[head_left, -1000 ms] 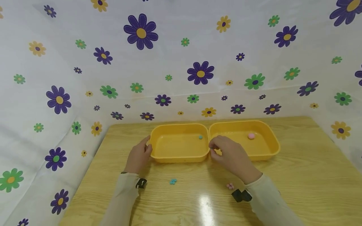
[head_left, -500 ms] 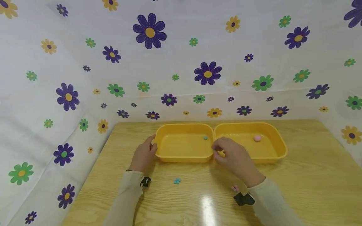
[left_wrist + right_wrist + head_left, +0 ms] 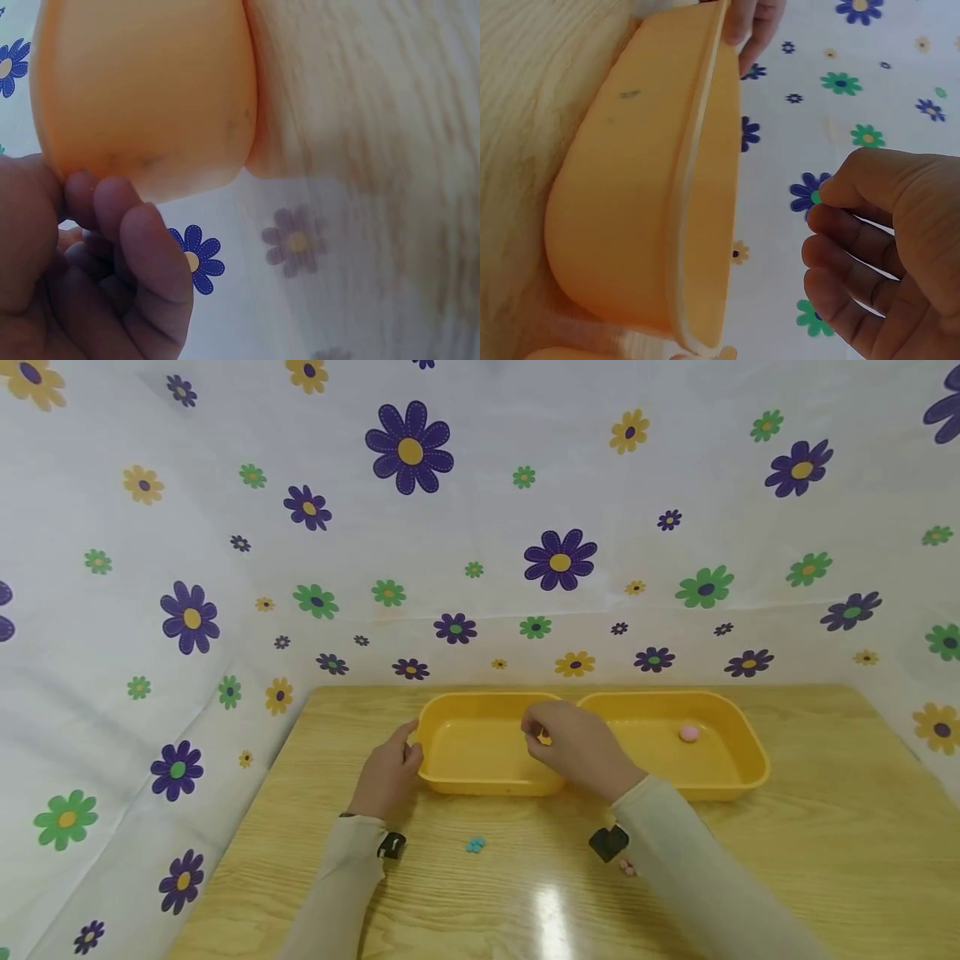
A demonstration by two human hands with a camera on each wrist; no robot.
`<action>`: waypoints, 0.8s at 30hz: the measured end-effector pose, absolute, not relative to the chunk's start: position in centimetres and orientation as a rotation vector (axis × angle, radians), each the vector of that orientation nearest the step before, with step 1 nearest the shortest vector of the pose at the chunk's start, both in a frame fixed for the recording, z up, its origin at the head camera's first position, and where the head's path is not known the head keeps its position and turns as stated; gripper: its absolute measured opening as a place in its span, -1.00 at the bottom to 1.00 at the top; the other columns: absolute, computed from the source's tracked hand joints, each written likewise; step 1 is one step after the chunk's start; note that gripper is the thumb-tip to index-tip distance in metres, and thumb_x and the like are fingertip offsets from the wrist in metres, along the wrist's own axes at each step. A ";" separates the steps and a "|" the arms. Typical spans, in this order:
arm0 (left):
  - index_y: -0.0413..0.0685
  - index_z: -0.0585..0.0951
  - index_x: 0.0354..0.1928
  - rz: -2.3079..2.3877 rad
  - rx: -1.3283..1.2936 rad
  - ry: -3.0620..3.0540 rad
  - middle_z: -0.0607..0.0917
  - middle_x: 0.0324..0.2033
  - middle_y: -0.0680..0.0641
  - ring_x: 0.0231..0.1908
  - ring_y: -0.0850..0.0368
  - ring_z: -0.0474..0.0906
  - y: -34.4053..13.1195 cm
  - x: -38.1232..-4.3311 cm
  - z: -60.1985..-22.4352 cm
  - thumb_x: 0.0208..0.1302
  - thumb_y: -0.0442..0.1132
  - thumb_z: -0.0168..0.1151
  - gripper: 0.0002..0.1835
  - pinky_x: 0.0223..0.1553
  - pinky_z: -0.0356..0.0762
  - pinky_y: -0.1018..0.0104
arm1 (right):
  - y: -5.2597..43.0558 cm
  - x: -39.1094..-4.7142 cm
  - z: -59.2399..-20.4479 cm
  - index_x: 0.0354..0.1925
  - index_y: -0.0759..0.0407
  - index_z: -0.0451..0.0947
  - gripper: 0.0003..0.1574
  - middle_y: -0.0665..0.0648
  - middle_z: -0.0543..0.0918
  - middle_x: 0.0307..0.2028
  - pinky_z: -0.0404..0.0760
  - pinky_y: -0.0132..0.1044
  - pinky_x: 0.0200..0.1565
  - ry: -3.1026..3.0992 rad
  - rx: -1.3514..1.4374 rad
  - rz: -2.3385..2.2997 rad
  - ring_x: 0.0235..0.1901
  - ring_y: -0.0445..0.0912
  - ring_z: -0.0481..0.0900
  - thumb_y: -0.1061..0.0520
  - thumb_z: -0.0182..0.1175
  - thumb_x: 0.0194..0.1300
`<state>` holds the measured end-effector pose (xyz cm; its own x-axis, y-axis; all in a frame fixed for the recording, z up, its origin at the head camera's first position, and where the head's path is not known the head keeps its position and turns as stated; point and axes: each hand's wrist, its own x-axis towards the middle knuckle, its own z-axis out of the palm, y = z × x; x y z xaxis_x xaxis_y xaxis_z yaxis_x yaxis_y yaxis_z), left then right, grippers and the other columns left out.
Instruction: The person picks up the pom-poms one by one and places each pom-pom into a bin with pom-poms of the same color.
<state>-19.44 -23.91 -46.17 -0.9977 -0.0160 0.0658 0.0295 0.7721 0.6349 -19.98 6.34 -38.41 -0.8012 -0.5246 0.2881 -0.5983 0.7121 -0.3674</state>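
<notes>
with the right hand (image 3: 577,743), hovered over the right end of the yellow left tray (image 3: 480,787), above its rim. had thumb and forefinger narrow, nearly tip to tip, with the other fingers bent inward; could not tell of anything pinched between them. with the left hand (image 3: 384,774), gripped that tray by the rim at its left end, fingers against the outer wall. saw the yellow right tray (image 3: 720,792) just right of the right hand, close beside its twin, with a pink ball (image 3: 688,733) lying inside, well to that hand's right. spotted a cluster of blue bits (image 3: 476,845) on the wood-grain table (image 3: 420,910), right of the left hand and nearer the body. noticed pink bits (image 3: 627,867) nearer the body than the right hand, partly covered by the pale sleeve (image 3: 697,860). beyond both hands, saw a flowered cloth (image 3: 465,527).
</notes>
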 end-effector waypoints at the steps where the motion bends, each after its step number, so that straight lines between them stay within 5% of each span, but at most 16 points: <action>1: -0.11 0.36 0.52 -1.041 -0.012 -2.893 0.47 -0.54 -0.04 -0.58 0.12 0.31 -23.9 -19.4 -46.2 0.60 -0.16 -0.05 -0.47 -0.46 0.32 0.25 | 5.9 -20.5 -38.3 -0.22 0.05 0.65 -0.96 -0.05 0.68 -0.31 0.64 -0.23 -0.17 -2.801 0.913 0.659 -0.31 -0.14 0.56 0.18 0.32 0.34; 11: -0.09 0.36 0.52 -1.045 -0.006 -2.897 0.47 -0.55 -0.03 -0.59 0.13 0.30 -23.9 -19.4 -46.1 0.60 -0.16 -0.04 -0.48 -0.48 0.30 0.28 | 2.3 -24.4 -40.7 -0.34 0.07 0.64 -0.89 -0.03 0.62 -0.42 0.56 -0.21 -0.19 -3.008 1.103 0.440 -0.39 -0.10 0.49 0.27 0.36 0.25; 24: -0.05 0.37 0.52 -1.092 0.005 -2.881 0.49 -0.53 -0.02 -0.59 0.12 0.34 -23.9 -19.2 -46.0 0.60 -0.15 -0.05 -0.48 -0.49 0.34 0.29 | 0.5 -23.7 -42.6 -0.57 0.01 0.41 -0.59 -0.07 0.44 -0.58 0.40 -0.29 -0.40 -3.000 1.172 0.228 -0.53 -0.15 0.35 0.32 0.22 0.38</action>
